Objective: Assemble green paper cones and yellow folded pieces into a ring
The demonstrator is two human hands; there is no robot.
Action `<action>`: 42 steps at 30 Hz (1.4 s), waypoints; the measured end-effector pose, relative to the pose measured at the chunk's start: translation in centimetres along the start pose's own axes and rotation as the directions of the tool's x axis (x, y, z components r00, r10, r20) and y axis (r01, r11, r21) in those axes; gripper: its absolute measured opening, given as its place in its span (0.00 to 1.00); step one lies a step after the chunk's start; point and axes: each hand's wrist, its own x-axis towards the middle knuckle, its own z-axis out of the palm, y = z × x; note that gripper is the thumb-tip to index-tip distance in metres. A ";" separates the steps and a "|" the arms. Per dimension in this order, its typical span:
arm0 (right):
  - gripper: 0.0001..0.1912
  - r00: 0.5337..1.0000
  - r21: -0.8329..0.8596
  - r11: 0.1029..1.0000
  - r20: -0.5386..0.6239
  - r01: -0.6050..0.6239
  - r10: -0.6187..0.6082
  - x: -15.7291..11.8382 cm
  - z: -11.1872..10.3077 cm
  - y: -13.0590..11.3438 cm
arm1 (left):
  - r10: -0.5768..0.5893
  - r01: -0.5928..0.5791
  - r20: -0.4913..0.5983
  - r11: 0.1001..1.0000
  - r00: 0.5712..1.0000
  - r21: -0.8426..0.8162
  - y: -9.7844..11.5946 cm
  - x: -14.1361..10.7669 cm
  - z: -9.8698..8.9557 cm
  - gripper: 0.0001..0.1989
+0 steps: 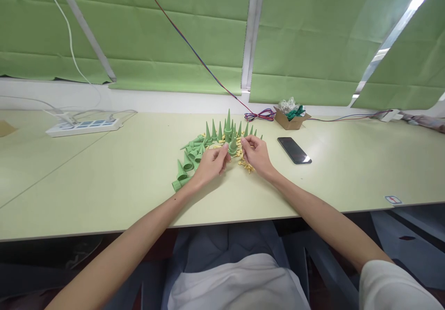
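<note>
My left hand [211,165] is closed in a pinch, its thumb and fingertips on the base of a green plastic cone [233,146]. Just to the right, my right hand [257,156] is also pinched; what sits between its fingertips is too small to make out. Behind both hands, several green cones [213,131] stand upright with their points up. More green cone-shaped pieces [187,161] lie heaped on the left, many on their sides with hollow ends showing. Small yellow plastic pieces [246,165] are scattered under and beside the right hand.
A dark phone [295,150] lies on the pale table [114,185] to the right. Farther back stand a small cardboard box [291,121] of crumpled plastic and a coiled red-blue wire [260,115]. A white power strip [85,127] sits at the back left.
</note>
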 end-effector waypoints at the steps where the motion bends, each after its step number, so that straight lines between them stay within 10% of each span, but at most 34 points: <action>1: 0.24 1.000 -0.002 1.000 0.009 0.008 -0.008 0.0 0.0 0.1 | -0.044 0.046 0.039 0.998 0.998 -0.054 -0.2 0.1 0.0 0.30; 11: 0.20 0.995 -0.083 0.995 0.090 0.052 -0.045 -0.4 -0.1 0.2 | -0.168 0.205 0.137 0.922 0.976 -0.329 0.4 0.3 0.2 0.30; 42: 0.23 0.992 0.013 0.998 0.114 -0.061 0.059 -0.4 0.3 -0.4 | 0.071 -0.072 -0.027 0.996 0.997 -0.046 0.3 -0.1 -0.1 0.16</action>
